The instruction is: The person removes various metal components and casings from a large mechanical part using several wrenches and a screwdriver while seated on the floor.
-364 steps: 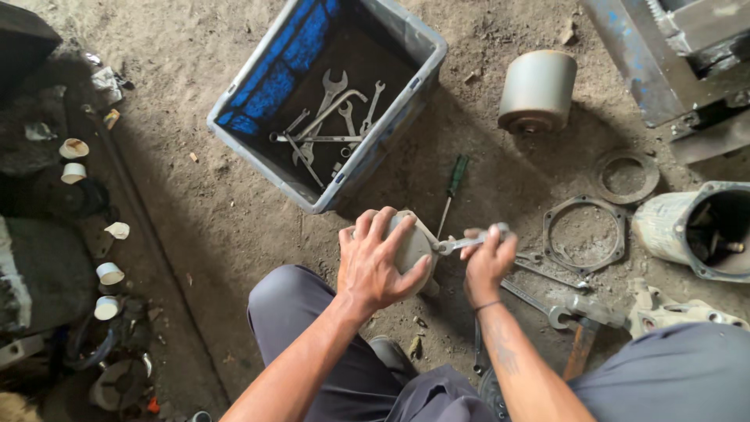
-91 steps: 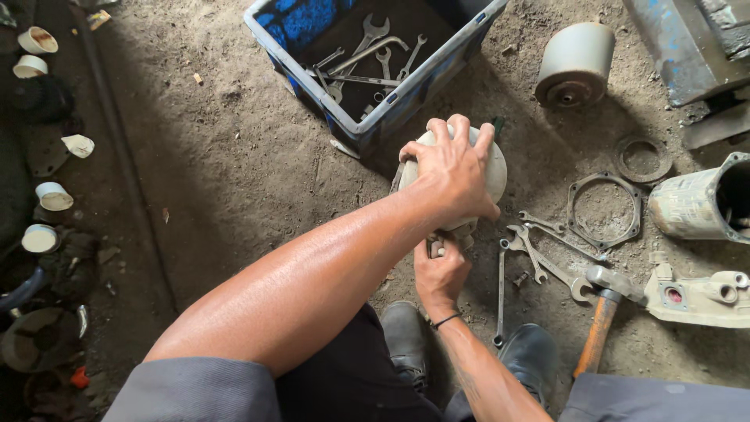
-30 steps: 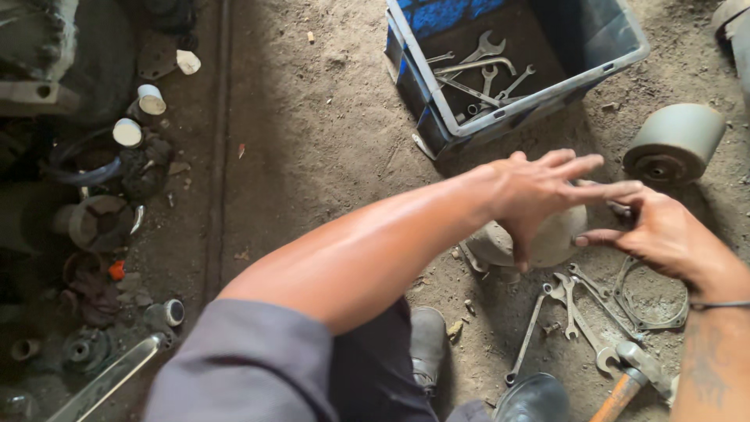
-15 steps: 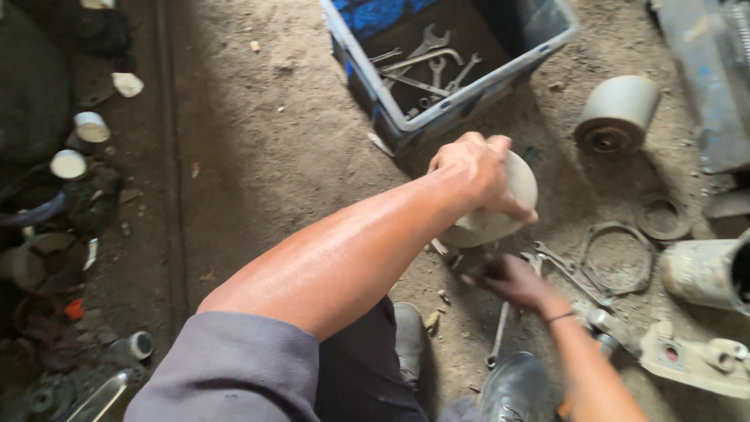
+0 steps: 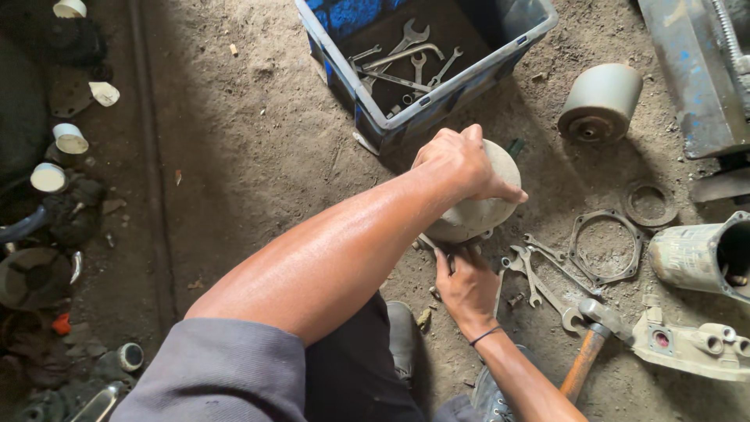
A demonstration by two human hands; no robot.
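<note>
On the far left, white plastic cups (image 5: 70, 138) sit among dark clutter, well apart from my work. My left hand (image 5: 461, 160) grips the top of a pale grey rounded metal housing (image 5: 480, 207) standing on the dirt floor (image 5: 250, 156) just in front of the blue plastic crate of spanners (image 5: 426, 59). My right hand (image 5: 467, 285) reaches under it; whether it is closed I cannot tell. The housing could roll off and pinch those fingers. Right of it, loose steel wrenches (image 5: 539, 270) and a wooden-handled hammer (image 5: 586, 355) crowd things; bare ground lies leftward.
</note>
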